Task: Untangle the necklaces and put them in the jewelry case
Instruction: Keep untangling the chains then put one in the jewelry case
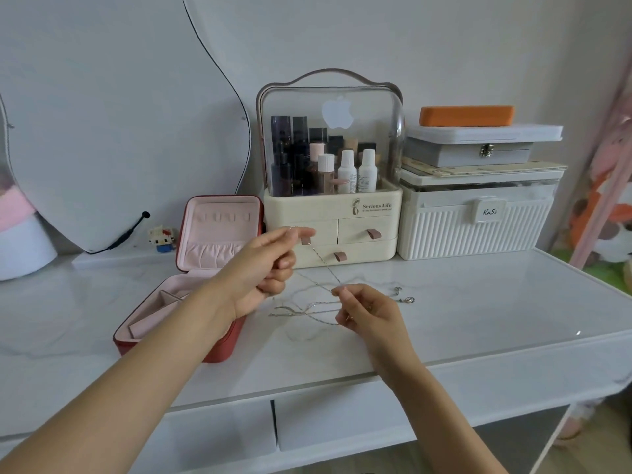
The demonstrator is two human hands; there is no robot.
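Several thin silver necklaces (307,311) lie tangled on the white table between my hands. My left hand (270,265) is raised and pinches one chain (325,265) near its end, pulling it taut upward. My right hand (366,309) pinches the same chain lower down, at the tangle. A small ring pendant (408,300) lies to the right of the tangle. The red jewelry case (205,278) stands open at the left, its pink lid upright and its pink compartments partly hidden behind my left arm.
A cream cosmetics organizer (330,206) with drawers stands right behind the tangle. Stacked white storage boxes (475,213) with an orange case on top are at the back right. A mirror (119,124) leans at the left, a small toy figure (163,238) beside it.
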